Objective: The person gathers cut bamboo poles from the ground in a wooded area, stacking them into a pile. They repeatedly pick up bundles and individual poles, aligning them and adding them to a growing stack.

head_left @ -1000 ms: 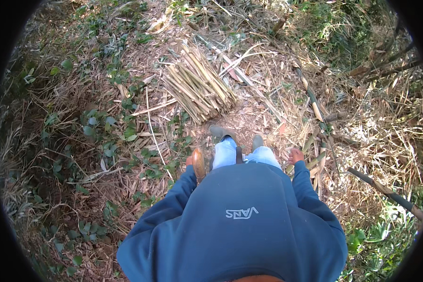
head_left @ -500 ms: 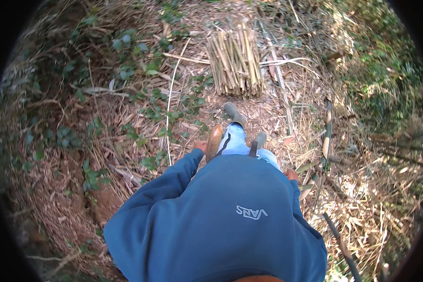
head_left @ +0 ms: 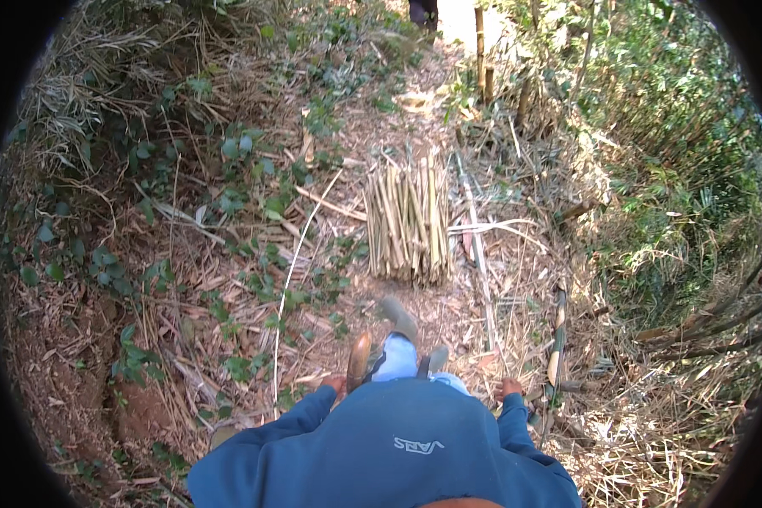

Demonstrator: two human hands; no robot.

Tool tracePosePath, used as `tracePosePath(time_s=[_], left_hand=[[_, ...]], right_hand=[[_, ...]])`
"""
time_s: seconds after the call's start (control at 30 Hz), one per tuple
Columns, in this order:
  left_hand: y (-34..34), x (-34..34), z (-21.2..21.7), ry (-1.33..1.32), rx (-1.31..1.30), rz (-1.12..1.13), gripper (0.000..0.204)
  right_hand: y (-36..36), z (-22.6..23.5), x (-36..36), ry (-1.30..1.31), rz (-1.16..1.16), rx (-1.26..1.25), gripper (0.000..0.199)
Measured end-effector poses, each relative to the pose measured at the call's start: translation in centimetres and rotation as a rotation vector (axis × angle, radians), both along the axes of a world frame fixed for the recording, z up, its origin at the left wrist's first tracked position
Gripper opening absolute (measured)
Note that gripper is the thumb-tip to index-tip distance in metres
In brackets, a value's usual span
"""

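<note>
My left hand (head_left: 334,383) hangs low at my left side, right by a brown, tapered, wooden-looking piece (head_left: 358,360) at my hip. Whether the hand touches that piece I cannot make out. On the other side my right hand (head_left: 508,388) hangs beside my jeans, its fingers small and partly hidden; no held thing shows. Ahead of my feet a bundle of short cut bamboo sticks (head_left: 408,222) sits on the ground, apart from both hands. One grey boot (head_left: 400,318) is forward, pointing toward the bundle.
A long thin pale strip (head_left: 295,262) curves along the ground on the left. Right of the bundle lies a long split pole (head_left: 477,262), with a dark and pale bamboo piece (head_left: 557,339) farther right. Dense brush flanks the path. A person's dark-clothed legs (head_left: 423,12) show far ahead.
My view has tilted up, so the bundle and my body sit lower in the picture. The far path and another person's legs have come into sight. My hands still hang at my sides.
</note>
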State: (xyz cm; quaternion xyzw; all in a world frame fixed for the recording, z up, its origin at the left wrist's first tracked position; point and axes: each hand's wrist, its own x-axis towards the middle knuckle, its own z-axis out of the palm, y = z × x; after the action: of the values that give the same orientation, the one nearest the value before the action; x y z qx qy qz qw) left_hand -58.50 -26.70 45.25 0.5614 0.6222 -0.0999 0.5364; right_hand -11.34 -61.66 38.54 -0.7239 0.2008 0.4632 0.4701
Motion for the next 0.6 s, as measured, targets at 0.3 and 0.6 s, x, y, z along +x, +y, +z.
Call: tracePosePath(time_s=[0.3,0.6], left_hand=[[3.5,7.0,9.0,0.06,-0.079,0.198,0.023],[7.0,4.9,3.1,-0.005,-0.125,0.144,0.031]], right_hand=[[2.6,1.5,-3.1,0.016,0.07,-0.024,0.033],[0.4,1.7,-4.9,0.099,0.088,-0.089,0.028]])
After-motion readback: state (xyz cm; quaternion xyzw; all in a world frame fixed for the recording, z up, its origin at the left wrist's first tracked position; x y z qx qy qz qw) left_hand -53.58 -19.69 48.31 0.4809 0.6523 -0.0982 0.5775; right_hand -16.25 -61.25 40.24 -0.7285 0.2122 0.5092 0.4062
